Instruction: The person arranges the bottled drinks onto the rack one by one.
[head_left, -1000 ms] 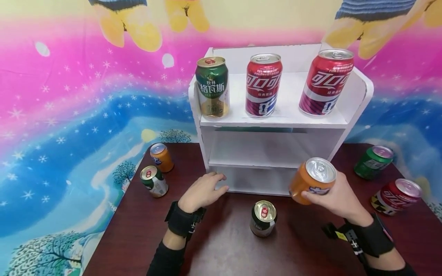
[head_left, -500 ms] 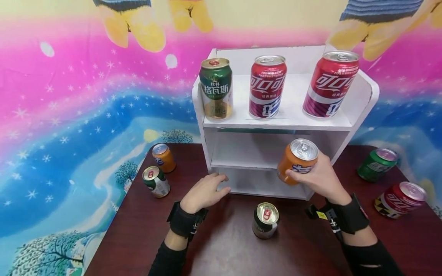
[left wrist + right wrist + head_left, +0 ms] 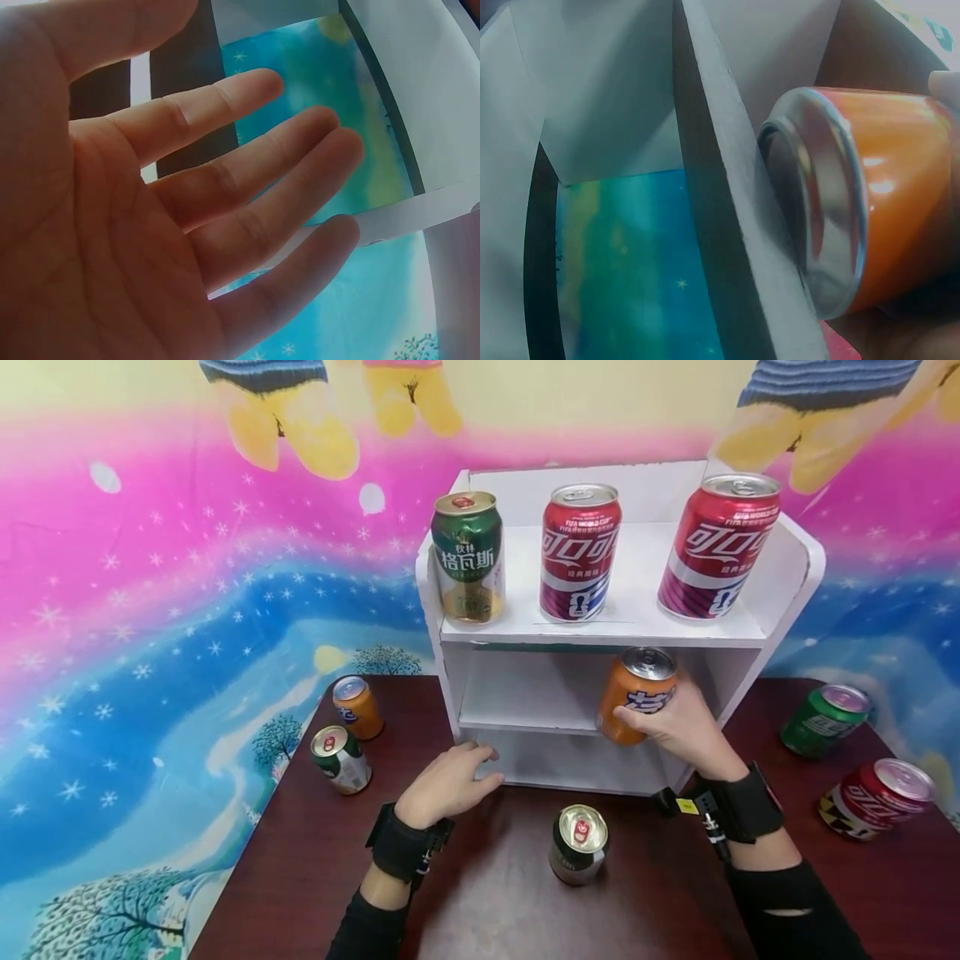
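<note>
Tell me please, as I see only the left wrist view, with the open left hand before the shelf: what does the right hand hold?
Observer: The head view shows the right hand gripping an orange Fanta can.

Operator: Thank you. What is next to the bottom of this can?

Observer: In the right wrist view, its base is close to the front edge of the middle shelf board; I cannot tell if they touch.

Operator: Understood. And which can stands in the middle of the top board?

Observer: A red Coca-Cola can, upright.
</note>
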The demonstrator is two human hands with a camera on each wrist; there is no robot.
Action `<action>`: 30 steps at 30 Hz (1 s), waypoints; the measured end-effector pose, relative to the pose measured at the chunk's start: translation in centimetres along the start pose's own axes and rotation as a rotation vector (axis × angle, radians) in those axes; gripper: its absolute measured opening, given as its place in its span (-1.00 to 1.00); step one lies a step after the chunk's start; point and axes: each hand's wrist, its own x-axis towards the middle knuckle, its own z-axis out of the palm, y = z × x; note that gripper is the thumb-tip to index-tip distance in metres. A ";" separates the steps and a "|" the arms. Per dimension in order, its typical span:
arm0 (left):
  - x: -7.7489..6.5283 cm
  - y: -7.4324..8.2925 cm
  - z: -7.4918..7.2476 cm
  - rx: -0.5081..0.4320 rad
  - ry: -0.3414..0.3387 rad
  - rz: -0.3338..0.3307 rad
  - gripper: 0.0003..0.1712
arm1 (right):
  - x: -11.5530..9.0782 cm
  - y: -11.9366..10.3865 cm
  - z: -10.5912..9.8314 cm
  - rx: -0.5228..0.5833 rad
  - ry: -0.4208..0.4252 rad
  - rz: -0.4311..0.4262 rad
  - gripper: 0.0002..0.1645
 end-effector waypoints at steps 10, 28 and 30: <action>0.1 -0.2 0.0 0.006 -0.007 0.001 -0.54 | 1.0 0.1 0.3 -0.032 0.005 0.074 -0.18; 0.5 -0.4 -0.1 0.006 -0.003 -0.010 -0.53 | 1.6 1.4 1.7 0.077 -0.019 0.079 -0.24; 0.5 -0.4 -0.1 0.006 -0.005 -0.011 -0.53 | 1.7 1.5 1.9 0.065 -0.005 0.068 -0.25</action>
